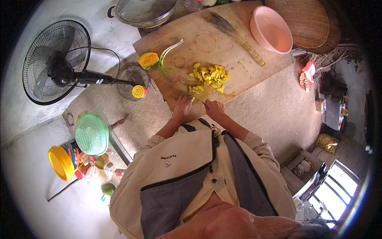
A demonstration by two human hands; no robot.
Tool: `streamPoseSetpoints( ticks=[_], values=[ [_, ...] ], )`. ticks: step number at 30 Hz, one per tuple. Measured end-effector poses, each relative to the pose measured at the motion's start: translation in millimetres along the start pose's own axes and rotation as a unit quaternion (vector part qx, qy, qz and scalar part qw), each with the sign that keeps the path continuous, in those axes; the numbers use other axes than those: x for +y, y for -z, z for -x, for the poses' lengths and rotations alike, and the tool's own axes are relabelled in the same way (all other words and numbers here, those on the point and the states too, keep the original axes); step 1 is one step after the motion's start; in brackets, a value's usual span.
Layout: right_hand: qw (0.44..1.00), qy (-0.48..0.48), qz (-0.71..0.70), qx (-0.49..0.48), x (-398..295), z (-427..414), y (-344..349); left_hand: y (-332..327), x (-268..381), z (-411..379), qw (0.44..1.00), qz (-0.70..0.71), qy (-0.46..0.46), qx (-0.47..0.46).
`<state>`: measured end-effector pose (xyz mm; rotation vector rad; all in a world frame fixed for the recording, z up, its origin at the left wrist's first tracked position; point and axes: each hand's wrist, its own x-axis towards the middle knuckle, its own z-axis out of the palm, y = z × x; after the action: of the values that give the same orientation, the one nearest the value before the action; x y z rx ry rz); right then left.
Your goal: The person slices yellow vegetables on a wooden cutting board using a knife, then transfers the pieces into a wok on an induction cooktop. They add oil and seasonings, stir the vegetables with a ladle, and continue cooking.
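My right hand (215,108) grips a kitchen knife (200,99) by its handle, near the front edge of the wooden table (191,110). The blade points left, towards my left hand (182,106). Under the left fingertips is a small yellow piece of pumpkin (193,98), mostly covered by the hand. Just beyond the knife lies a loose heap of cut pumpkin pieces (210,76), yellow with green skin. A larger pumpkin chunk (148,60) rests at the table's left edge, and spring onions (163,59) lie beside it.
A straw whisk broom (235,37) and a pink basin (271,30) occupy the table's far right. At the back left stands a lidded pan (146,13). A standing fan (59,65) is on the left, above a round stool (125,80) with a small yellow-lidded container (139,91).
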<state>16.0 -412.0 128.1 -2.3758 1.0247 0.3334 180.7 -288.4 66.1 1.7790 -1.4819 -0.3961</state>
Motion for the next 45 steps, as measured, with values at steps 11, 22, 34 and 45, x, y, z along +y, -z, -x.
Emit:
streamPoseSetpoints(
  ticks=[11,22,34,45],
  values=[
    [1.000,0.006,-0.011,0.013,5,-24,-20,5,2,-3,1.000,-0.005,0.009,0.003],
    [0.999,-0.002,0.034,-0.025,-1,-7,-15,0,-4,2,1.000,0.005,0.019,0.009],
    [1.000,0.016,-0.024,0.012,7,-21,-20,3,-7,5,1.000,0.008,-0.004,0.010],
    [1.000,-0.010,0.014,-0.012,0,-8,-24,1,-5,9,1.000,0.003,0.012,0.003]
  ],
)
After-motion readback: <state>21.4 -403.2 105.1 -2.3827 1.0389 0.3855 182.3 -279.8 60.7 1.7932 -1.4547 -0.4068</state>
